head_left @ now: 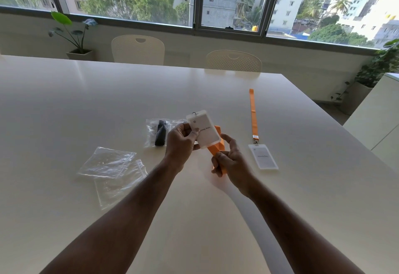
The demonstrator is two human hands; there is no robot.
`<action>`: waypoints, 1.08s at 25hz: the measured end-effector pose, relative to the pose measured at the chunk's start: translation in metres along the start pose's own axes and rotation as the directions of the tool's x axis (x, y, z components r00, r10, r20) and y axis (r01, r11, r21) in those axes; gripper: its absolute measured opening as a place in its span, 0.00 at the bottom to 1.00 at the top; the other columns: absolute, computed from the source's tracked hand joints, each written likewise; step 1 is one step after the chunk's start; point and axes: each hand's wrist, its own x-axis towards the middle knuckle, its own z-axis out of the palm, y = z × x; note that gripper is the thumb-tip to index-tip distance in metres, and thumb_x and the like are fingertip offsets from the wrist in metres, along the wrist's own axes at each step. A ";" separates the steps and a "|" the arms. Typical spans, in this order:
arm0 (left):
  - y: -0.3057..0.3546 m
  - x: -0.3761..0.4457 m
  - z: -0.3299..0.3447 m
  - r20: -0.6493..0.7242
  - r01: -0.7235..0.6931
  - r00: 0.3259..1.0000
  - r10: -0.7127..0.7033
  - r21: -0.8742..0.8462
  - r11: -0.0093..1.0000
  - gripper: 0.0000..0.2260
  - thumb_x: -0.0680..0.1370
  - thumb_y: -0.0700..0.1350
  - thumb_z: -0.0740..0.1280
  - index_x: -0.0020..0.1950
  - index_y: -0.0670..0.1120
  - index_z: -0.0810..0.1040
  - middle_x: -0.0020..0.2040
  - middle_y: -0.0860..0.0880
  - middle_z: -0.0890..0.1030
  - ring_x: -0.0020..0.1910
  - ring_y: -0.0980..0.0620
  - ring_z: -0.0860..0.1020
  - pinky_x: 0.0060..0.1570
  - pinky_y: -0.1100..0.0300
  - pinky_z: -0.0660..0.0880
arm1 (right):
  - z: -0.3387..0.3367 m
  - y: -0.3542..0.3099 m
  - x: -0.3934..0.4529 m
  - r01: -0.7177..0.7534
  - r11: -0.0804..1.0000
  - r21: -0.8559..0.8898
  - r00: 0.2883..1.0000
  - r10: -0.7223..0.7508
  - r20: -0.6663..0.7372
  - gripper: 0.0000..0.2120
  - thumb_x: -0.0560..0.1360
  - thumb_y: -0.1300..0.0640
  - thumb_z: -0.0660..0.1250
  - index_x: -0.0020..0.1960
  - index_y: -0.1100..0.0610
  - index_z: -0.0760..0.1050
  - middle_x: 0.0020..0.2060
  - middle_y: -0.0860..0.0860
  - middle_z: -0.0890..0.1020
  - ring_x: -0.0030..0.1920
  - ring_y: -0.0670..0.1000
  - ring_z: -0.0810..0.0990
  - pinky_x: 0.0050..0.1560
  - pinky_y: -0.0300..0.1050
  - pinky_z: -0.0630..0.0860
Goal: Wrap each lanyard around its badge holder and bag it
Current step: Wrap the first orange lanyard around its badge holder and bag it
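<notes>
Likely an office meeting room: long white table (pixel 108 101), matching chairs (pixel 138 50), wide windows (pixel 233 4), potted plants (pixel 73 34).

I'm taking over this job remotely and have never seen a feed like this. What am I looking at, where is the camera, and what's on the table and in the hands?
There is no machine here: a person works with two bare hands. The single picture comes from a wide-angle camera worn on the head, looking forward and down, so the forearms enter from the bottom edge.

The left hand holds a clear badge holder with a white card up above the white table. The right hand pinches that badge's orange lanyard, partly folded behind the holder.

On the table, to the right, a second badge holder lies flat with its orange lanyard stretched straight away from the person. To the left lie empty clear zip bags. Behind them is a bag that already holds something dark.
</notes>
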 end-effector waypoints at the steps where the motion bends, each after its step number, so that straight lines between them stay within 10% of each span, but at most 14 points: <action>1: 0.000 0.000 0.000 0.001 -0.013 1.000 0.013 0.028 1.000 0.09 0.80 0.40 0.69 0.60 0.45 0.77 0.53 0.50 0.81 0.53 0.49 0.80 0.35 0.65 0.81 | 0.000 -0.002 -0.002 0.008 1.000 0.022 1.000 -0.008 0.008 0.23 0.83 0.65 0.57 0.74 0.51 0.59 0.32 0.54 0.78 0.31 0.53 0.76 0.38 0.48 0.76; 9: -0.010 0.003 -0.005 0.184 -0.075 0.982 0.043 0.171 0.982 0.11 0.82 0.41 0.66 0.64 0.44 0.77 0.54 0.45 0.84 0.53 0.47 0.84 0.49 0.53 0.84 | -0.007 -0.042 0.005 0.120 0.973 0.195 0.990 -0.131 0.044 0.12 0.80 0.69 0.60 0.54 0.63 0.81 0.44 0.59 0.85 0.42 0.56 0.82 0.46 0.45 0.80; 17: -0.008 -0.004 -0.006 0.320 -0.105 0.947 0.020 0.247 0.963 0.13 0.84 0.45 0.62 0.68 0.45 0.75 0.62 0.47 0.81 0.59 0.47 0.81 0.56 0.54 0.81 | -0.023 -0.054 0.032 0.309 0.938 -0.155 0.944 -0.322 -0.067 0.18 0.82 0.62 0.55 0.57 0.48 0.81 0.55 0.48 0.86 0.59 0.55 0.82 0.59 0.52 0.80; 21: -0.005 -0.008 -0.009 0.390 -0.108 0.921 0.013 0.223 0.969 0.11 0.84 0.44 0.60 0.65 0.45 0.76 0.61 0.48 0.82 0.58 0.48 0.82 0.57 0.54 0.81 | -0.030 -0.052 0.037 0.242 0.969 -0.045 0.968 -0.244 -0.064 0.18 0.80 0.51 0.56 0.63 0.54 0.78 0.57 0.49 0.85 0.59 0.50 0.83 0.54 0.41 0.80; 27: -0.006 -0.011 -0.014 0.438 -0.057 0.899 0.027 0.057 0.997 0.07 0.84 0.43 0.62 0.60 0.47 0.78 0.58 0.46 0.83 0.57 0.47 0.83 0.54 0.51 0.83 | -0.032 -0.026 0.033 -0.038 0.993 0.109 0.999 0.039 -0.009 0.30 0.77 0.34 0.52 0.66 0.52 0.76 0.62 0.54 0.82 0.65 0.62 0.78 0.63 0.59 0.75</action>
